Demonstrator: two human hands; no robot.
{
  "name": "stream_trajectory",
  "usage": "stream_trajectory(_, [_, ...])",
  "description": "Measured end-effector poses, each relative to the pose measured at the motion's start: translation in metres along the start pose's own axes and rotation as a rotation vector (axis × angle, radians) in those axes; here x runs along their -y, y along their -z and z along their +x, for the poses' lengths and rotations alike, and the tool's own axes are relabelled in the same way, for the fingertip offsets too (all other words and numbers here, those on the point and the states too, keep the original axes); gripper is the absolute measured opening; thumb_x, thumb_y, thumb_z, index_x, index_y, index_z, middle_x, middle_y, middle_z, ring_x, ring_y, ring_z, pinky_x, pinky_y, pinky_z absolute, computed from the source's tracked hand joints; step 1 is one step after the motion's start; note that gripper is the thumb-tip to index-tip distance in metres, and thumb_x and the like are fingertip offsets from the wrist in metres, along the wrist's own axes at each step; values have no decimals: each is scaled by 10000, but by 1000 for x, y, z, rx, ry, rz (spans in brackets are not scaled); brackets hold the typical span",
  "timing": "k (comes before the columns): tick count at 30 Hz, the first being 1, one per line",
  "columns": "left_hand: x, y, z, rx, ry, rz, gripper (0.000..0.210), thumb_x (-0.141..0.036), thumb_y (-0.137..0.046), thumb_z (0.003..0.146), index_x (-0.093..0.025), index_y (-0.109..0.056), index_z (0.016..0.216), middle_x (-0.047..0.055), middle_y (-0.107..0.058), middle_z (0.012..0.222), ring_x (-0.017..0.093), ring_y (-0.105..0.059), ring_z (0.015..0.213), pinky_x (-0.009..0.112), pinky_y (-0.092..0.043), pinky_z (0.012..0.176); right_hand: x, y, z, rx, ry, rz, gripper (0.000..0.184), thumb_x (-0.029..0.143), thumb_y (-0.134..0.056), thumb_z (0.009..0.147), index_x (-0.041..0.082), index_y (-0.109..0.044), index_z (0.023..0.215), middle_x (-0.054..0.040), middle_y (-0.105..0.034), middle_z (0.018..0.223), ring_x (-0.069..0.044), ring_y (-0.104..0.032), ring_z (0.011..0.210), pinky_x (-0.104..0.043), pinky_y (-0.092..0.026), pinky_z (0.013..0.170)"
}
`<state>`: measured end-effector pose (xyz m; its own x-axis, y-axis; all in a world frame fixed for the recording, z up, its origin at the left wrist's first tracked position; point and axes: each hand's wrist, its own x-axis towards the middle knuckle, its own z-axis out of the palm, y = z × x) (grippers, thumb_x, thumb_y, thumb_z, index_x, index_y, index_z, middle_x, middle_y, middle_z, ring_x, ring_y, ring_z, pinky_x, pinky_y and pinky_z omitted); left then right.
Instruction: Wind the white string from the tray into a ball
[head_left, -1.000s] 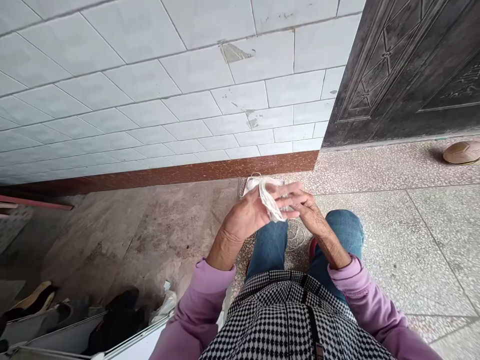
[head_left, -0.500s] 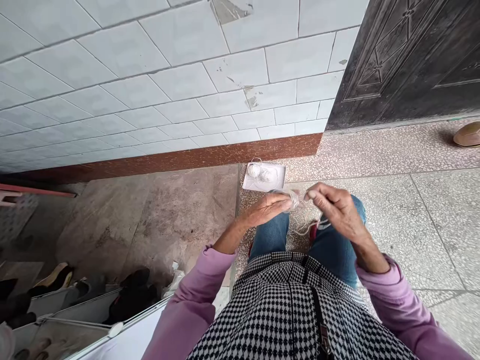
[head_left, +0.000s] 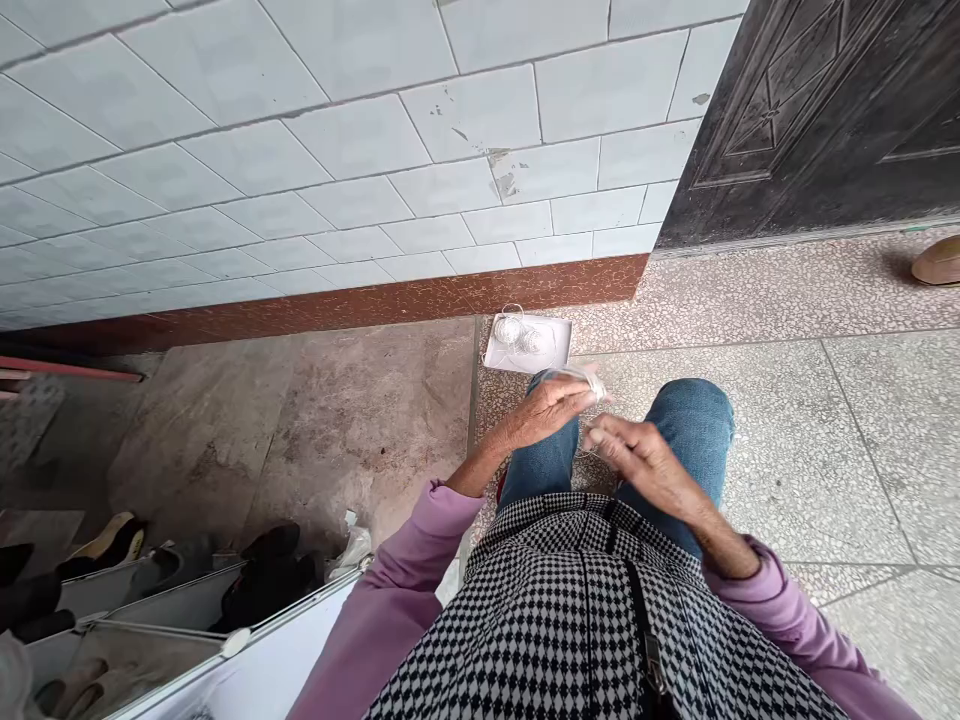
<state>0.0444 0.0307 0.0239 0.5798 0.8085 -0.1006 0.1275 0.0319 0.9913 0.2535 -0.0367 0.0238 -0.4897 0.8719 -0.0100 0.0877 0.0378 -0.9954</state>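
White yarn (head_left: 595, 382) is looped round the fingers of my left hand (head_left: 553, 408), which are held together and point to the right above my left knee. Just below and to the right, my right hand (head_left: 637, 455) is closed in a pinch, thumb against the curled fingers. A thin strand shows faintly near its fingertips, partly hidden and blurred. Beyond my hands, a shallow white box (head_left: 551, 350) on the floor holds two balls of white yarn (head_left: 520, 335), with a loose loop of yarn rising over its far edge.
A white tiled wall (head_left: 360, 200) with a red-brown base strip runs behind the box. At the upper right stands a dark panelled door (head_left: 787, 130), with a tan shoe (head_left: 937, 262) near it. A rack of shoes (head_left: 172, 600) is at the lower left.
My right hand has moved down and left, from beside the left fingertips to below them. The left hand has shifted slightly, its fingers still wrapped with yarn. The view has tilted slightly.
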Motion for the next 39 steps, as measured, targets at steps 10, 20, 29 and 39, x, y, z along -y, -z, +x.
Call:
stream_trajectory(10, [11,-12,-31,364,222,-797,545,-719,-813,871,-189,-853,993,213,-735,1459,419,-661,1425,564,-555,1142,-33,61,16,-19,-111,218,466,656,-793,958,195,-743,903,61,-477,620,-83,-315,529,-247,-245,482])
stream_trajectory(20, [-5,7,-65,73,253,-942,670,-727,-868,799,-136,-800,1106,278,-557,1655,587,-397,1605,766,-410,1217,-42,111,-29,-333,-135,581,391,555,-873,922,231,-699,789,109,-165,559,-79,-94,501,-236,-102,433])
stream_trajectory(29, [-7,-13,-53,158,144,-1038,532,-681,-823,876,-172,-758,737,159,-690,1552,470,-613,1477,590,-592,1095,-56,123,-9,-611,-138,-70,429,620,-747,946,225,-698,786,22,-483,537,-136,-393,465,-283,-332,441])
stream_trajectory(39, [-3,-5,-42,124,229,-940,562,-704,-789,911,-222,-799,1200,203,-666,1567,447,-616,1481,590,-540,1154,16,42,21,-297,167,-236,355,412,-578,1138,260,-773,1392,-100,-779,1394,-277,-738,1294,-487,-570,1152])
